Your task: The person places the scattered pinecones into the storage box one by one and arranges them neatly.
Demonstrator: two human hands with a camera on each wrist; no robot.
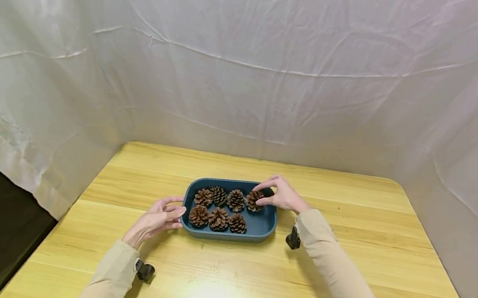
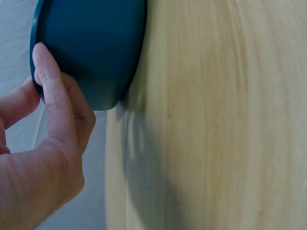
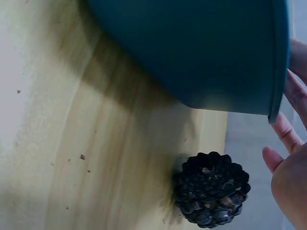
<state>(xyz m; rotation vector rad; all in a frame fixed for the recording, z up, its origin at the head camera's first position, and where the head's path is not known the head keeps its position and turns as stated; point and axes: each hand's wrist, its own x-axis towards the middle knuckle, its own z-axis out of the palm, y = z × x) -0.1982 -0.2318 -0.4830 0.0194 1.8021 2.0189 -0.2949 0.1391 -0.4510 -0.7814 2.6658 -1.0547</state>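
Note:
A dark blue tray (image 1: 219, 235) stands on the wooden table and holds several brown pine cones (image 1: 219, 219) in two rows. My left hand (image 1: 159, 218) grips the tray's left end, thumb and fingers on either side of the rim (image 2: 33, 57). At the tray's right end my right hand (image 1: 281, 194) reaches over the edge. Its thumb and fingertips pinch the rightmost pine cone (image 1: 253, 201) of the back row. The right wrist view has the fingers partly hidden behind the tray wall (image 3: 230, 57).
One more pine cone (image 3: 211, 189) lies on the table beside the tray's right end; in the head view it is not visible. Pale cloth (image 1: 263, 97) hangs behind the table and along both sides. Small dark specks dot the tabletop (image 3: 110, 158).

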